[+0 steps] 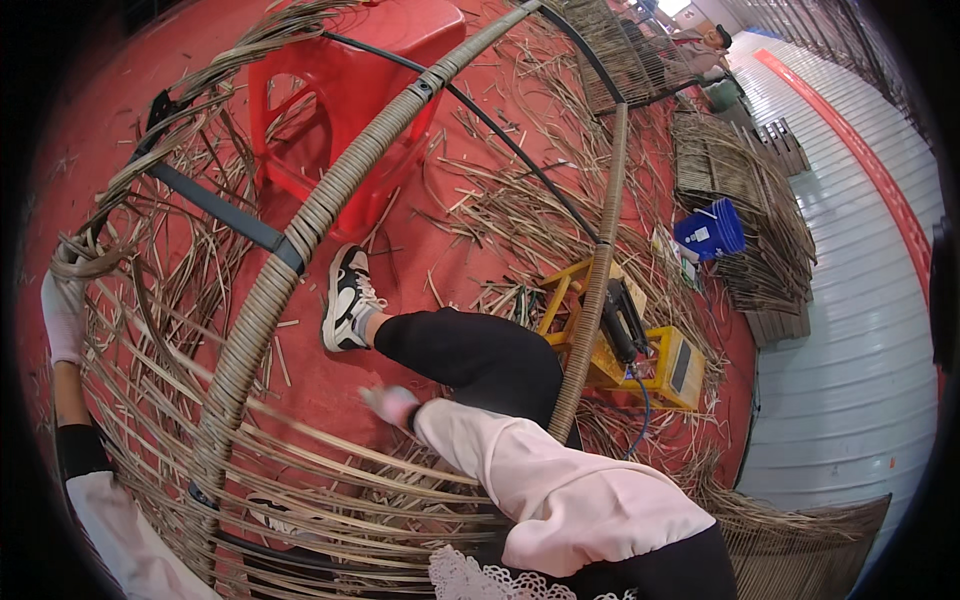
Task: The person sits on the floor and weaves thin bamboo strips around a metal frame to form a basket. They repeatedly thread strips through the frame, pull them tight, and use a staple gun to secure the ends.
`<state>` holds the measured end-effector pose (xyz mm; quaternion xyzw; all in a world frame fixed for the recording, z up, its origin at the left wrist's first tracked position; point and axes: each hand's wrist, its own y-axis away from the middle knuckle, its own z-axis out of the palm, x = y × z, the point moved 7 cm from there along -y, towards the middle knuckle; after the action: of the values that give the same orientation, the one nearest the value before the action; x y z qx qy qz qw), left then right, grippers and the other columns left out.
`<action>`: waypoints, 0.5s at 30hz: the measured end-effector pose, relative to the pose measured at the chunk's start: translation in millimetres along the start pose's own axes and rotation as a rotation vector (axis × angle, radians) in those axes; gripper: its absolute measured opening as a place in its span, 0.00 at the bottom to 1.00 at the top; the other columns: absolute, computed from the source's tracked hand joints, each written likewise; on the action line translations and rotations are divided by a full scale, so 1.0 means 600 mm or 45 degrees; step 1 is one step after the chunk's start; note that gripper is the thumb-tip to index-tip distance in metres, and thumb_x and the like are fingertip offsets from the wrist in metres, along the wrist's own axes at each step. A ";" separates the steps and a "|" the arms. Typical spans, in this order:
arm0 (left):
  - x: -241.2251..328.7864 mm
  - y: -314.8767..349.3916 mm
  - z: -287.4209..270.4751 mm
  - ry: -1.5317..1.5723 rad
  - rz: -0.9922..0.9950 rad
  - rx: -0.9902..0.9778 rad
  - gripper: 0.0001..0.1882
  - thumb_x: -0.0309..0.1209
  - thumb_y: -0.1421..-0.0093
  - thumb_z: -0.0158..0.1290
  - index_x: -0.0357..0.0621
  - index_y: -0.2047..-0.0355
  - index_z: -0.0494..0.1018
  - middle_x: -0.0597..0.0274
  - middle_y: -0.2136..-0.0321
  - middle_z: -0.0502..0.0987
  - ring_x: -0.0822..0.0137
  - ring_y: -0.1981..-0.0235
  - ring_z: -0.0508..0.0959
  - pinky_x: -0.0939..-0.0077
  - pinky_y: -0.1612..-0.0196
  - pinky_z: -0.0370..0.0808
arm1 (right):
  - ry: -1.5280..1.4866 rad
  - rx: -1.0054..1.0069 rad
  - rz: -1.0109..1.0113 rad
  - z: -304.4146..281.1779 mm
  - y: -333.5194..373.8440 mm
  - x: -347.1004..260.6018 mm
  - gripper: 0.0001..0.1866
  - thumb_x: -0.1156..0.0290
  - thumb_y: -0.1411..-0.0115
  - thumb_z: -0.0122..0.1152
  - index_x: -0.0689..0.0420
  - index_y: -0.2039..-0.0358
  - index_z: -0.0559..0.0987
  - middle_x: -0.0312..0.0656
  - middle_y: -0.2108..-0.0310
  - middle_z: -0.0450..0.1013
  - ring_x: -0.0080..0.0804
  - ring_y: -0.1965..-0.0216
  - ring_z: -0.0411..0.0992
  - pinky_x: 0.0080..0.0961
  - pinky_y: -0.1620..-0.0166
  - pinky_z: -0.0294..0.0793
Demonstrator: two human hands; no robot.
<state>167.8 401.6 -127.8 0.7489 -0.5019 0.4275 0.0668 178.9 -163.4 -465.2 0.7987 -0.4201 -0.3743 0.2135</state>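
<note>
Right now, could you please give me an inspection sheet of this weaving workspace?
Surface: red floor, partly covered with loose strips.
Job's things: large metal frame wrapped in wicker; long wicker strands woven across its lower part.
Clutter: cut wicker scraps; red plastic stool; yellow stand carrying a black power tool; blue bucket; stacked woven panels.
Hands: left hand, gloved, grips strands at the frame's edge; right hand, blurred, over the strands.
Cables: blue cable below the tool.
Surroundings: another person far back; grey flooring on the right.
</note>
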 end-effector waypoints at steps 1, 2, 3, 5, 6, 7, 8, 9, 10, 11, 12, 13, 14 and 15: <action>0.017 -0.001 0.006 -0.289 0.112 -0.019 0.13 0.33 0.27 0.48 0.36 0.50 0.73 0.65 0.61 0.78 0.74 0.60 0.75 0.77 0.50 0.71 | 0.052 -0.210 0.242 0.049 0.004 0.051 0.19 0.58 0.33 0.49 0.55 0.58 0.84 0.53 0.56 0.80 0.53 0.56 0.79 0.48 0.53 0.77; 0.022 -0.003 0.013 -0.206 0.080 -0.068 0.13 0.33 0.27 0.48 0.36 0.51 0.73 0.65 0.62 0.78 0.74 0.60 0.75 0.77 0.50 0.72 | 0.248 -0.242 0.026 0.076 0.003 0.047 0.18 0.59 0.33 0.50 0.55 0.59 0.85 0.51 0.55 0.80 0.51 0.56 0.79 0.47 0.54 0.78; 0.031 -0.005 0.020 -0.132 0.083 -0.117 0.12 0.33 0.27 0.48 0.37 0.52 0.73 0.65 0.62 0.78 0.74 0.60 0.75 0.76 0.50 0.72 | 0.489 -0.330 -0.159 0.095 -0.002 0.031 0.18 0.60 0.33 0.50 0.55 0.61 0.86 0.49 0.54 0.80 0.49 0.55 0.80 0.47 0.55 0.78; 0.051 -0.009 0.022 -0.052 0.089 -0.140 0.12 0.34 0.28 0.48 0.37 0.54 0.74 0.65 0.63 0.78 0.75 0.60 0.75 0.76 0.51 0.72 | 0.606 -0.324 -0.169 0.066 -0.050 -0.046 0.15 0.65 0.36 0.53 0.54 0.59 0.86 0.46 0.58 0.82 0.44 0.57 0.80 0.44 0.59 0.80; 0.060 -0.010 0.021 -0.037 0.089 -0.117 0.12 0.34 0.28 0.49 0.37 0.55 0.74 0.65 0.64 0.78 0.75 0.60 0.75 0.76 0.51 0.72 | 0.425 0.189 -0.442 -0.004 -0.063 -0.143 0.13 0.67 0.35 0.52 0.55 0.62 0.85 0.44 0.63 0.81 0.42 0.61 0.80 0.43 0.59 0.79; 0.058 -0.010 0.022 -0.014 -0.018 -0.116 0.13 0.35 0.28 0.49 0.37 0.55 0.74 0.66 0.64 0.78 0.75 0.60 0.75 0.76 0.51 0.72 | 0.141 0.530 -0.657 -0.089 -0.075 -0.228 0.13 0.67 0.33 0.49 0.56 0.63 0.83 0.44 0.66 0.80 0.44 0.64 0.78 0.41 0.59 0.78; 0.074 -0.010 0.022 -0.101 0.075 -0.114 0.13 0.36 0.29 0.50 0.37 0.55 0.75 0.65 0.63 0.78 0.74 0.59 0.76 0.76 0.50 0.72 | 0.305 0.664 -0.758 -0.149 -0.092 -0.325 0.14 0.67 0.33 0.47 0.58 0.59 0.81 0.49 0.63 0.79 0.51 0.61 0.78 0.41 0.55 0.77; 0.078 -0.012 0.027 -0.187 0.060 -0.136 0.14 0.36 0.30 0.50 0.37 0.54 0.75 0.64 0.62 0.78 0.73 0.59 0.76 0.75 0.49 0.72 | -0.113 0.735 -0.794 -0.227 -0.103 -0.388 0.13 0.67 0.34 0.50 0.59 0.56 0.79 0.53 0.62 0.78 0.54 0.60 0.77 0.43 0.54 0.76; 0.073 -0.011 0.019 -0.338 -0.062 -0.109 0.15 0.37 0.30 0.51 0.37 0.54 0.75 0.64 0.61 0.79 0.72 0.58 0.76 0.75 0.48 0.71 | -0.370 0.727 -0.762 -0.292 -0.121 -0.452 0.15 0.67 0.35 0.52 0.60 0.52 0.77 0.57 0.62 0.78 0.57 0.58 0.76 0.45 0.54 0.76; 0.083 -0.006 0.022 -0.106 -0.027 -0.087 0.17 0.36 0.32 0.52 0.36 0.50 0.75 0.61 0.58 0.80 0.70 0.55 0.77 0.73 0.46 0.71 | -0.697 0.817 -0.904 -0.366 -0.126 -0.520 0.18 0.67 0.36 0.55 0.60 0.49 0.76 0.60 0.61 0.77 0.59 0.57 0.76 0.47 0.53 0.75; 0.092 -0.004 0.018 -0.040 -0.022 -0.127 0.19 0.36 0.34 0.53 0.36 0.49 0.76 0.59 0.56 0.81 0.70 0.53 0.78 0.72 0.44 0.70 | -0.634 0.909 -0.959 -0.407 -0.117 -0.581 0.14 0.69 0.36 0.53 0.61 0.53 0.76 0.60 0.61 0.77 0.57 0.59 0.77 0.48 0.55 0.76; 0.114 0.005 0.009 -0.222 0.114 0.003 0.18 0.35 0.36 0.54 0.36 0.50 0.76 0.57 0.56 0.82 0.69 0.53 0.79 0.72 0.45 0.71 | -0.245 0.900 -1.223 -0.432 -0.098 -0.637 0.12 0.71 0.36 0.52 0.60 0.55 0.77 0.58 0.62 0.78 0.54 0.60 0.78 0.46 0.57 0.77; 0.118 0.006 0.007 -0.286 0.026 -0.036 0.20 0.40 0.34 0.52 0.37 0.50 0.75 0.55 0.56 0.81 0.65 0.54 0.79 0.70 0.47 0.72 | 0.166 0.926 -1.373 -0.443 -0.080 -0.677 0.10 0.72 0.36 0.51 0.59 0.57 0.78 0.56 0.63 0.78 0.51 0.61 0.78 0.44 0.60 0.78; 0.134 0.012 0.010 -0.314 0.072 -0.022 0.19 0.39 0.36 0.53 0.38 0.51 0.75 0.56 0.57 0.81 0.65 0.54 0.80 0.70 0.47 0.72 | 0.341 0.960 -1.539 -0.457 -0.055 -0.709 0.10 0.74 0.36 0.49 0.57 0.60 0.78 0.55 0.64 0.78 0.48 0.62 0.79 0.42 0.62 0.79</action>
<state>175.8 338.9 -77.0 0.7808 -0.5309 0.3294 -0.0010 252.9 215.5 -136.5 0.9497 0.0240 -0.1555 -0.2708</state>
